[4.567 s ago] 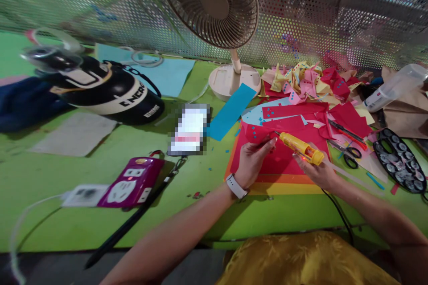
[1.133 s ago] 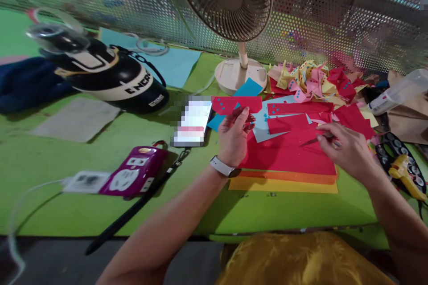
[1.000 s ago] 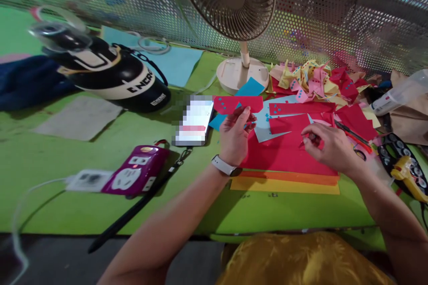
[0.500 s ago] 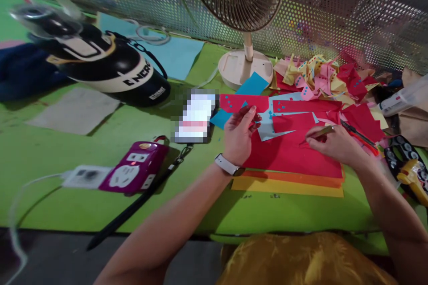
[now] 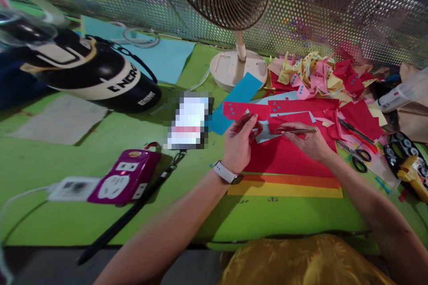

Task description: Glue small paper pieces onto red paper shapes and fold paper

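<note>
My left hand (image 5: 238, 141), with a watch at its wrist, is closed on the lower edge of a red paper strip (image 5: 247, 108) with small blue dots at its left end. My right hand (image 5: 306, 140) pinches slim metal tweezers (image 5: 302, 131), their tips pointing left toward the left hand's fingers. Whether the tips hold anything is too small to tell. Beneath both hands lies a large red sheet (image 5: 284, 158) over orange and yellow sheets (image 5: 284, 189). Another red strip (image 5: 304, 106) with blue dots and a pale blue paper piece (image 5: 264, 136) lie just beyond.
Black-handled scissors (image 5: 360, 159) and a cutter (image 5: 357, 134) lie at right, below a heap of dotted paper scraps (image 5: 314, 73). A fan (image 5: 238, 69) stands behind. Leftward are a phone (image 5: 190, 120), a purple power outlet block (image 5: 125, 178) and a large black bottle (image 5: 110, 75).
The right hand has moved left and slightly up with the tweezers, nearer the left hand. The red strip has shifted right and down over the table, uncovering more of a blue strip. The view turned slightly.
</note>
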`<state>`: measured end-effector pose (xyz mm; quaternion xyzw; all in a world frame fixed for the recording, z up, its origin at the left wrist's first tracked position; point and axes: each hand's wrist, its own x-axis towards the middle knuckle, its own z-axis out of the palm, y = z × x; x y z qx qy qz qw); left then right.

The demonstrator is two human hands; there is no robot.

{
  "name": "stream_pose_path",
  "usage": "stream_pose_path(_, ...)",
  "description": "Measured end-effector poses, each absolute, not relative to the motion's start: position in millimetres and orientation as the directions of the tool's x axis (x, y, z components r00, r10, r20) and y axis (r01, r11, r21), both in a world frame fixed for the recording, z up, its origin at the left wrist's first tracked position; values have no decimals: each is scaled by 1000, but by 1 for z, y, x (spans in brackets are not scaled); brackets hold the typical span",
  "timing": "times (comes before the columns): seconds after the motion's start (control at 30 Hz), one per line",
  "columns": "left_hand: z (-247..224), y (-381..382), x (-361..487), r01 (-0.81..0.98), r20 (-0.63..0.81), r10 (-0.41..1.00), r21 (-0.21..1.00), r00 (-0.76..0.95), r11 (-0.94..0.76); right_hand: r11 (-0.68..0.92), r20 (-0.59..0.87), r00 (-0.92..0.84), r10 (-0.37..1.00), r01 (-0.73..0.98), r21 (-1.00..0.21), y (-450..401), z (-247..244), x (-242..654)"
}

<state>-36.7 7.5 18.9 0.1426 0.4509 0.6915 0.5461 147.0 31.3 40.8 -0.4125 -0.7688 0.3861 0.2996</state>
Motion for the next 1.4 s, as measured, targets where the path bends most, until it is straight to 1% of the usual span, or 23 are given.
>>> stream_pose_path(0.13,18,7,-37,-630,-305,883,777,-356,15,388,141,-489,861,451,-804,31,38,146)
stream_pose_path(0.3,17,7,-36,-611,-278,892,792,-357,2,421,162,-502,850,460,-782,32,31,145)
stream_pose_path(0.43,18,7,-36,-617,-291,884,787,-367,3,444,184,-507,842,459,-769,32,28,145)
stream_pose_path(0.63,18,7,-36,-601,-268,896,799,-355,2,426,146,-508,849,494,-758,33,28,145)
stream_pose_path(0.73,18,7,-35,-610,-287,889,792,-357,11,422,143,-512,847,485,-766,34,27,145)
stream_pose_path(0.9,19,6,-35,-615,-298,886,788,-356,18,444,184,-519,835,437,-782,35,26,145)
stream_pose_path(1.13,18,6,-35,-596,-269,898,803,-349,8,452,186,-510,840,467,-760,34,25,146)
stream_pose_path(1.4,19,6,-34,-622,-293,890,783,-350,13,469,217,-504,836,449,-761,33,21,146)
